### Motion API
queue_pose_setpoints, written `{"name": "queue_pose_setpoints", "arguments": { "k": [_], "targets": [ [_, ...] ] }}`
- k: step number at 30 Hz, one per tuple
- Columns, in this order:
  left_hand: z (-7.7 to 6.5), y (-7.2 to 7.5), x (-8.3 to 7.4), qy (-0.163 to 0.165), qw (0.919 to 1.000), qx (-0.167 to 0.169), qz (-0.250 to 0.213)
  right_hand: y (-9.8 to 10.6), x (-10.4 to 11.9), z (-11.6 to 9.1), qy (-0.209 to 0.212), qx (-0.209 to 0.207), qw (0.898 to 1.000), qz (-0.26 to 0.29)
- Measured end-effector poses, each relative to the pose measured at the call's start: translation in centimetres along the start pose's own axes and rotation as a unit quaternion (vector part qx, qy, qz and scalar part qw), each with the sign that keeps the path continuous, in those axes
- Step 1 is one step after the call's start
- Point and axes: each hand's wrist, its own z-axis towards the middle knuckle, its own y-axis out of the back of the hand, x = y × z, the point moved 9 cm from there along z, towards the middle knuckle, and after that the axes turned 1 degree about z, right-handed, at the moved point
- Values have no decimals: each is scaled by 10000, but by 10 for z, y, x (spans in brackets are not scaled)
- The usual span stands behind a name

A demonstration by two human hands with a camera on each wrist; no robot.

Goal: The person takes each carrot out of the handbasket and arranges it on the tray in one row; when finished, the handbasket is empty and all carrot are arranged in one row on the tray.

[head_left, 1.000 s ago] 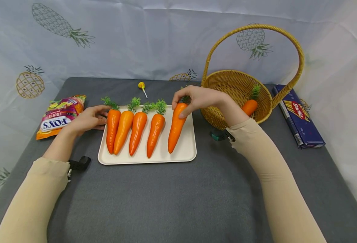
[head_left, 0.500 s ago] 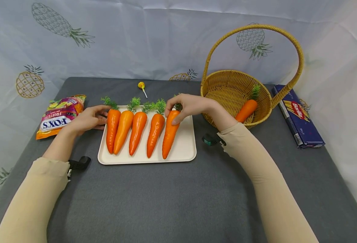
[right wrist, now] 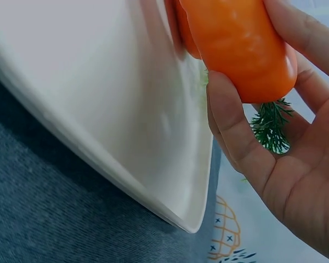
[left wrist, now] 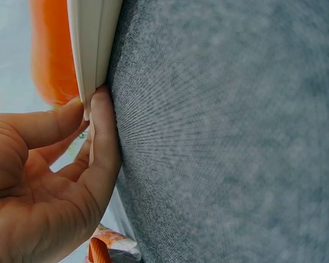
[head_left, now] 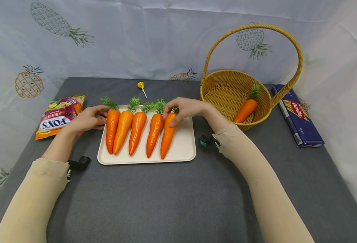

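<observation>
Several orange carrots with green tops lie in a row on a cream tray (head_left: 184, 145). My right hand (head_left: 186, 109) holds the rightmost carrot (head_left: 167, 138) near its top, thumb on one side and fingers on the other. The right wrist view shows this carrot (right wrist: 241, 49) between thumb and fingers, its green tuft by the palm. At the tray's left edge my left hand (head_left: 88, 118) pinches the rim. In the left wrist view, the thumb is above the tray rim (left wrist: 93, 49) and a finger lies beneath it. The leftmost carrot (head_left: 113, 130) lies just beside that hand.
A wicker basket (head_left: 221, 89) with a tall handle stands at the back right, with one carrot (head_left: 246, 110) inside. A blue Barilla box (head_left: 303, 125) lies right of it. A Fox's candy bag (head_left: 60, 116) lies far left, and a lollipop (head_left: 141, 85) behind the tray.
My right hand has moved left and lowered the carrot onto the tray, beside the other carrots. The left hand has stayed at the tray's edge.
</observation>
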Motion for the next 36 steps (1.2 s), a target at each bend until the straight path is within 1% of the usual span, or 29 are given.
{"name": "queue_pose_setpoints", "arguments": {
  "k": [8,15,21,29,36],
  "targets": [
    [-1,0,0,-18,10000,13,-30,-2,-5,7,-76,-23,10000,18],
    [-1,1,-1,18,9999,-98,-35,0,-9,10,-213,-162,9996,70],
    [-2,1,-1,5,10000,-80,-44,1,-9,13,-234,-231,9994,65],
    [-1,1,-1,2,10000,-61,-38,0,-6,15,-178,-400,9990,-111],
    [-1,0,0,3,10000,-50,-67,3,-7,17,-305,-614,9966,-449]
  ]
}}
